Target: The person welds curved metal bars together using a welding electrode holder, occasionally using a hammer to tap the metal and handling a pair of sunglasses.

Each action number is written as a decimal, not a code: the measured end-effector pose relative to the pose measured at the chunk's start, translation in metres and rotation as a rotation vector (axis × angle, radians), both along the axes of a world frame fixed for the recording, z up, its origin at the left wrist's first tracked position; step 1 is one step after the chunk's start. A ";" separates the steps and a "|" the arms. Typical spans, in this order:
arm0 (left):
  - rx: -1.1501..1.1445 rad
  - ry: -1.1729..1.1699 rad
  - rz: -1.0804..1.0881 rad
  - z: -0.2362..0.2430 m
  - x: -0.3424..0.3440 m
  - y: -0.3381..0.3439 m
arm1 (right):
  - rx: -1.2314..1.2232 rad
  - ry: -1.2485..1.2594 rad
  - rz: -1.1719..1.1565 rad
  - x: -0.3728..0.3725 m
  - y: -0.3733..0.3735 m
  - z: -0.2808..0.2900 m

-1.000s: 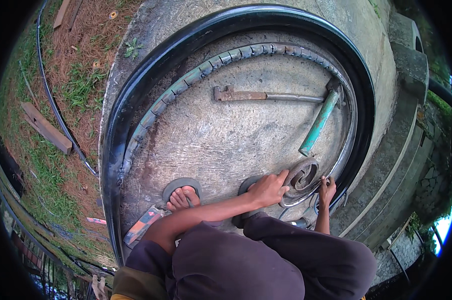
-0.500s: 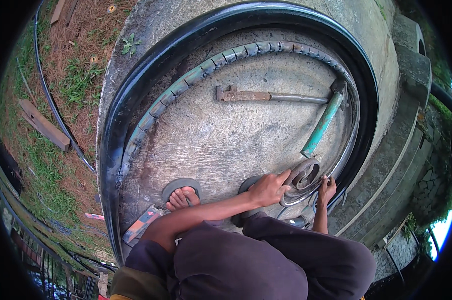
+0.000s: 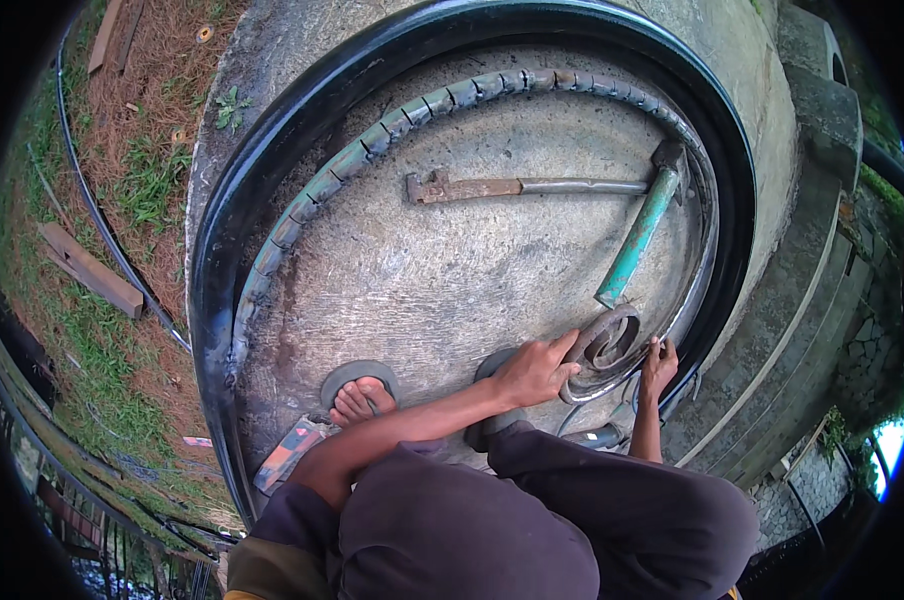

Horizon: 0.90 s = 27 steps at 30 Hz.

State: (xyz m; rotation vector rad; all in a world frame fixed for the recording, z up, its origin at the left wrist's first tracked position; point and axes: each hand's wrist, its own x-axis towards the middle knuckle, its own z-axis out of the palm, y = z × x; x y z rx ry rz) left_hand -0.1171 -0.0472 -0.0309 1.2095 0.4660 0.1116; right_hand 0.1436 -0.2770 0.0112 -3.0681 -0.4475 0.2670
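Hands both at right of centre, low. Left hand (image 3: 534, 371) partly closed, index finger reaching forward and thumb below it, both on the left rim of a grey-brown, flat-banded metal scroll (image 3: 594, 333); remaining fingers curled under, their exact hold hidden. Right hand (image 3: 658, 367) on the far side, fingers bent, tips at a smooth, shiny grey metal strip (image 3: 705, 262); cannot tell whether they pinch it or only touch. Scroll sits between the two hands, coiled inward, just below the frame's right-centre.

Strip runs up the right side and appears to join a greenish-grey curved metal length with regular cross-cuts (image 3: 435, 102), arching across the top to the left. Outside this, a thick, glossy black curved tube (image 3: 737, 230) follows much the same arc.

Within the arc, on rough pale concrete (image 3: 402, 270): hammer with chipped green cylindrical handle (image 3: 632, 245), dark head at upper right, handle end near the scroll. Long metal bar with rusty, notched left end (image 3: 522, 187) lies roughly level, its right end by the hammer.

Lower left: bare toes in a grey sandal (image 3: 362, 395), red-and-blue block (image 3: 292, 450) beside. Far left: grass, brown needles, a weathered wooden piece (image 3: 92, 270).
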 end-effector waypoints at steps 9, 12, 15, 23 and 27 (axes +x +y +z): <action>0.046 -0.025 0.037 -0.002 -0.001 -0.004 | 0.022 -0.039 0.025 -0.007 0.000 -0.002; 0.025 -0.005 0.009 0.001 -0.002 -0.002 | 0.146 -0.039 0.028 -0.009 0.000 -0.003; 0.009 0.008 -0.002 0.000 -0.004 -0.001 | 0.103 0.031 -0.023 -0.012 0.006 0.002; 0.020 -0.018 0.052 -0.003 -0.004 -0.002 | 0.171 0.078 -0.113 -0.028 0.007 0.002; -0.030 0.005 0.007 0.002 -0.003 0.006 | 0.115 -0.028 -0.123 -0.042 0.001 0.001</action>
